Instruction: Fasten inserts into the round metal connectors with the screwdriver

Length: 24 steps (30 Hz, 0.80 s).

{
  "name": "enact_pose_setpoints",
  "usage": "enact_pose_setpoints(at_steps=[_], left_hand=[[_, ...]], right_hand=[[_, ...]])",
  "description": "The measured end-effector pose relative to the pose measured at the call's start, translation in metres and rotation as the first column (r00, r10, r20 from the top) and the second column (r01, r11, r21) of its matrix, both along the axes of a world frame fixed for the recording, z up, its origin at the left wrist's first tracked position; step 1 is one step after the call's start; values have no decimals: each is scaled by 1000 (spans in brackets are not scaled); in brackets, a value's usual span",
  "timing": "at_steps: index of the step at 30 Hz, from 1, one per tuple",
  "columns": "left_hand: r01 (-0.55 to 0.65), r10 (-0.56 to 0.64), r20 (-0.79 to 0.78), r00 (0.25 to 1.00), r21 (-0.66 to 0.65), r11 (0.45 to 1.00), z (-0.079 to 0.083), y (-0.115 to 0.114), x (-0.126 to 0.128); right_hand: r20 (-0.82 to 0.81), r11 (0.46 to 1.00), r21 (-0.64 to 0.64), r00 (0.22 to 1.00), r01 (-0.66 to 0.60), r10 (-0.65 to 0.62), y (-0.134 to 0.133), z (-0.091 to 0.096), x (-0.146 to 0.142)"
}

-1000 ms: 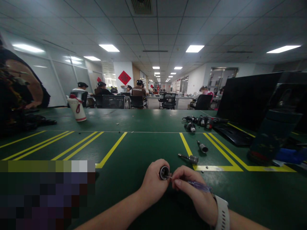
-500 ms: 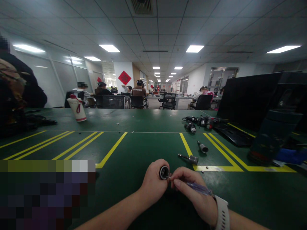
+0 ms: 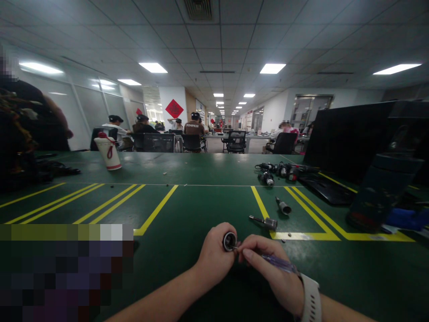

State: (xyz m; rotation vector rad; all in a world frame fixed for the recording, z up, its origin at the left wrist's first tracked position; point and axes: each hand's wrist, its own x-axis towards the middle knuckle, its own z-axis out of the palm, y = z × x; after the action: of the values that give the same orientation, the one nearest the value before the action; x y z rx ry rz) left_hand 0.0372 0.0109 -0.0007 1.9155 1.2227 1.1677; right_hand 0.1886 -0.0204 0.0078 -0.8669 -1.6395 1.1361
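My left hand (image 3: 216, 250) is wrapped round a dark cylindrical part (image 3: 229, 241), its hollow round end with a pale rim facing me. In my right hand (image 3: 268, 264) is a screwdriver (image 3: 278, 263) with a clear purplish handle, held between thumb and fingers. Its thin metal shaft points left to the lower edge of the part's opening; whether the tip touches inside I cannot tell. Just beyond my hands lies a metal part with a shaft (image 3: 264, 222), and a similar metal part (image 3: 283, 206) rests farther back to the right.
Two small nuts or similar bits (image 3: 289, 235) lie right of my hands on the green table (image 3: 208, 205). Farther right are black cylindrical parts with cables (image 3: 268, 174), a dark bottle (image 3: 382, 192) and a black monitor (image 3: 348, 134). A white cup (image 3: 107, 153) stands back left.
My hands, the cylindrical part and the screwdriver look almost unmoved. The person standing at the far left has shifted, with an arm now showing.
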Motion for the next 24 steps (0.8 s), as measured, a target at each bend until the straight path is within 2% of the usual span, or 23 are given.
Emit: enact_pose_setpoints(at_steps=[8, 24], left_hand=[[-22, 22, 3, 1000, 7, 1000, -3, -1, 0], [-15, 15, -33, 999, -5, 1000, 0, -1, 0]], right_hand=[[-23, 999, 39, 1000, 11, -10, 0, -6, 1], [-9, 1000, 20, 1000, 5, -5, 0, -1, 0]])
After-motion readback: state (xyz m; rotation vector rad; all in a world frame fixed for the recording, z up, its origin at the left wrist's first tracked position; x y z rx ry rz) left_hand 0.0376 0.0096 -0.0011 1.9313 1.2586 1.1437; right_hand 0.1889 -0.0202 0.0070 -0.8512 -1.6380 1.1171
